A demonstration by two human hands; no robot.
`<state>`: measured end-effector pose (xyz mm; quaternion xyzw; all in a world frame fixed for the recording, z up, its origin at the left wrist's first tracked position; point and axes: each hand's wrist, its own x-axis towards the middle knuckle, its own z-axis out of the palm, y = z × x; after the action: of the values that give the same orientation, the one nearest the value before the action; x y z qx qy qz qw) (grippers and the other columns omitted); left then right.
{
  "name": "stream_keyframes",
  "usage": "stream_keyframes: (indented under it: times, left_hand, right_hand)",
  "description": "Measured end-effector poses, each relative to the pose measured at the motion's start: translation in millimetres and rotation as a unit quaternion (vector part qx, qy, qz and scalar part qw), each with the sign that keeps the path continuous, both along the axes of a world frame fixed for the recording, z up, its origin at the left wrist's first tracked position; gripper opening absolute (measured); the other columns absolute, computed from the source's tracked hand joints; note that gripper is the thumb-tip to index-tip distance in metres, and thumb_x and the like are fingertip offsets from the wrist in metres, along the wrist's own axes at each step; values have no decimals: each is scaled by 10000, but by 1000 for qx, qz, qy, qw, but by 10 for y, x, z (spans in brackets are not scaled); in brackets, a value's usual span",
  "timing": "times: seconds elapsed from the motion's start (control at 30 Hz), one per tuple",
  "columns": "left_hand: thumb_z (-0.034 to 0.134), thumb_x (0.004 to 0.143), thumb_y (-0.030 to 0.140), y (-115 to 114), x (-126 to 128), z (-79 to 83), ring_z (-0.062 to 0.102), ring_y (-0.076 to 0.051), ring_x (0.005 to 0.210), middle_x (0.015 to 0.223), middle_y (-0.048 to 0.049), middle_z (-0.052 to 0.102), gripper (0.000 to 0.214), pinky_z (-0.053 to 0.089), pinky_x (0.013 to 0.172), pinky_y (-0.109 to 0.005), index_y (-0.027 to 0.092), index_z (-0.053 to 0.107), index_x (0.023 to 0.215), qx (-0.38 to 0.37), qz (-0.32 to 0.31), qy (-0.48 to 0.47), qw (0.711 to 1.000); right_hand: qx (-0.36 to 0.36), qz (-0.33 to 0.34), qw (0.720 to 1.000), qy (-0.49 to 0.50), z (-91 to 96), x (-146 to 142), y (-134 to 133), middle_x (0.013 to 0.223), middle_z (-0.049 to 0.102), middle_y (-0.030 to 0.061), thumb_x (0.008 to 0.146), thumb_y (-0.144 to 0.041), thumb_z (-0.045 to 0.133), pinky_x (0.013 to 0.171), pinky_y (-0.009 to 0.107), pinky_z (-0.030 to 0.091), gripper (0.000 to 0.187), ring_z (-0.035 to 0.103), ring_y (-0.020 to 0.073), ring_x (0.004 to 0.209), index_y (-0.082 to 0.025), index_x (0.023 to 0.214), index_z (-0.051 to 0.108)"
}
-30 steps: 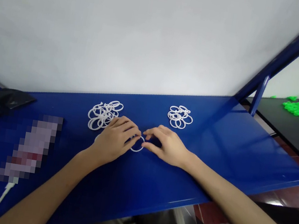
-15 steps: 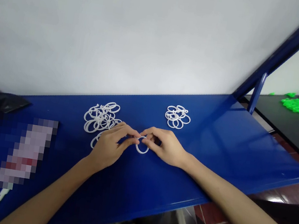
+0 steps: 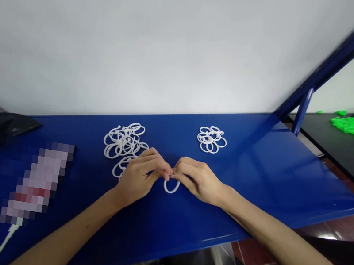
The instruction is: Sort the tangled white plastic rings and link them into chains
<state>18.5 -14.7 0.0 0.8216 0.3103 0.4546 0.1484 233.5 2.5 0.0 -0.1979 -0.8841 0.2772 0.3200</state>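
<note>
Brings left hand [image 3: 140,172] and right hand [image 3: 203,182] closer together; pinches white ring [image 3: 170,192] at its far edge with both, seemingly for steadiness.

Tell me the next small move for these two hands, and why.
Perhaps a gentle squeeze at the far edge of the white ring: the left hand and right hand meet there and appear to pinch it, though they hide whether it is joined.

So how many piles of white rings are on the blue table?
2: a bigger ring pile beside the left hand, which may hide some of it, and a smaller ring pile beyond the right hand.
</note>
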Motion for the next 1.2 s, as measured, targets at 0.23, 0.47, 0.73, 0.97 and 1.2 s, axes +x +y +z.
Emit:
stream_keyframes:
  times: [0.23,0.47,0.73,0.97,1.2]
  left_hand:
    - [640,955,265,63,-37,-34,632,-166,811,824,14,724,48,530,801,-319,232,673,969,13,91,80,993]
    - [565,976,321,199,-359,-12,634,-250,980,966,-29,743,148,482,953,-448,225,678,972,29,193,200,960]
    - [539,956,333,305,-534,-70,618,-265,1042,1003,-40,746,188,461,990,-477,226,693,953,-10,220,237,946]
    - [513,885,161,334,-596,-103,619,-262,1024,985,-37,745,203,482,949,-491,235,683,968,5,212,231,950]
    - [526,757,80,351,-654,-95,590,-286,1068,1038,-40,720,352,438,1008,-525,261,690,1011,-7,201,243,949]
  right_hand:
    - [27,-70,997,-4,-16,43,178,930,686,49,1030,-295,517,753,292,523,162,640,156,840,-201,975,636]
    - [65,-421,903,53,-10,809,746,841,704,37,880,-354,707,699,318,502,154,633,177,722,-210,855,659]
    - [52,-414,902,-110,-145,1232,969,844,659,49,794,-150,682,723,313,493,45,618,181,737,-184,784,654]
    - [20,-387,908,-161,-89,1222,904,911,666,70,815,-106,595,732,308,513,143,630,171,735,-173,892,695]
    - [32,-420,891,-171,-63,1212,878,1013,663,103,798,-97,556,749,337,516,231,639,173,712,-153,973,695]
